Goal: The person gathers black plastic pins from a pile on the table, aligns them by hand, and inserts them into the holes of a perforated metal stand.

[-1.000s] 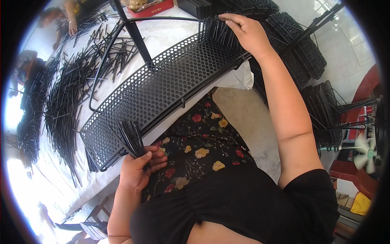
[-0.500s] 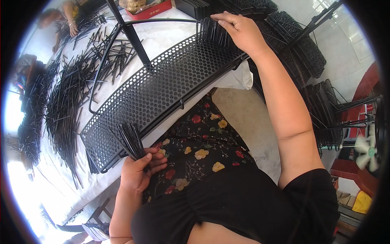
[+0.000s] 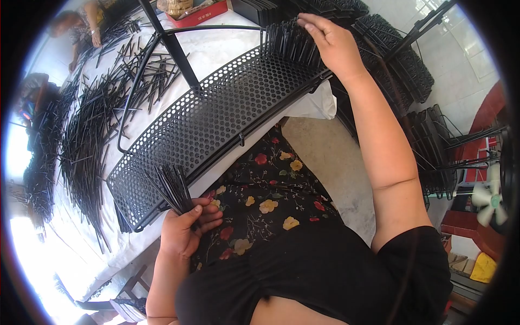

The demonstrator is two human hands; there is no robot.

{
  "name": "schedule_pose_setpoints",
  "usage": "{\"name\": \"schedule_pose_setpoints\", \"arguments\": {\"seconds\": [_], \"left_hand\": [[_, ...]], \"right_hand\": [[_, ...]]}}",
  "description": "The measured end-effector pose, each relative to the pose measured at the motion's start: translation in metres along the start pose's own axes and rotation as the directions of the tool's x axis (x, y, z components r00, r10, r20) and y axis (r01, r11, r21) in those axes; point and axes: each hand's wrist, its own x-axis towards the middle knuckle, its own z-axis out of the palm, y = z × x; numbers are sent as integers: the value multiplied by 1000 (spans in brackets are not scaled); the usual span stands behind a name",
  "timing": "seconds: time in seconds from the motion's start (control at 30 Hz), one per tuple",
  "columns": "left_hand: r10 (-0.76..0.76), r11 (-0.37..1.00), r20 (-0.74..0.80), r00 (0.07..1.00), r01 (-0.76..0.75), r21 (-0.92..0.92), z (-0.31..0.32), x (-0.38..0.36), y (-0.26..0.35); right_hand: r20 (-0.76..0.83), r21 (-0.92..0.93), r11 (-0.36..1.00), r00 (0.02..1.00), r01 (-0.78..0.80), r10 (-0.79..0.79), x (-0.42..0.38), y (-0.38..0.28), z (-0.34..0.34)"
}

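Observation:
My left hand (image 3: 184, 230) is closed round a bundle of thin black sticks (image 3: 174, 189) that fans out upward over the near left end of a black perforated metal rack (image 3: 211, 116). At the rack's far right end, a dense cluster of similar sticks (image 3: 290, 46) stands upright in the holes. My right hand (image 3: 337, 49) is beside and over the tops of that cluster. Its fingers are stretched out and its thumb is a little apart, with no stick visible between them. Curved rods and a thick post (image 3: 181, 59) rise from the rack's back edge.
Loose black sticks (image 3: 92, 135) lie in heaps on the white-covered table (image 3: 219, 43). A red box (image 3: 203, 13) stands at the back. Another person's hand (image 3: 96, 39) is at the far left. Stacked black racks (image 3: 392, 59) fill the right side; a fan (image 3: 490, 197) is farther right.
My right hand has shifted slightly right along the upright sticks, showing more of the cluster. The left hand and its bundle stay almost in place.

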Motion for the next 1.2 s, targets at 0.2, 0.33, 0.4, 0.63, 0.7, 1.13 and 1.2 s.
{"name": "schedule_pose_setpoints", "arguments": {"seconds": [0.2,0.33,0.4,0.63,0.7,1.13,1.2], "left_hand": [[2,1000,2,1000,-2,3,0,0,0],[-1,1000,10,1000,1,-8,-1,0,-1],[-6,1000,2,1000,6,8,0,0,0],[-4,1000,-34,999,4,22,5,-3,4],[55,992,43,998,-59,114,3,-4,4],[6,999,-17,1000,-7,-40,31,4,2],[55,998,8,998,-55,-20,24,8,-4]], "right_hand": [[-27,-2,999,999,-38,38,-5,9,-4],[16,-20,999,999,-50,50,-12,18,-7],[7,-10,998,998,-57,57,-14,25,-7],[-118,-227,968,983,109,-138,-16,30,-8],[-270,-86,992,956,94,-114,-25,7,-9],[873,481,111,487,-870,27,-150,-182,72],[869,495,72,495,-866,-21,-145,-187,74]]}}
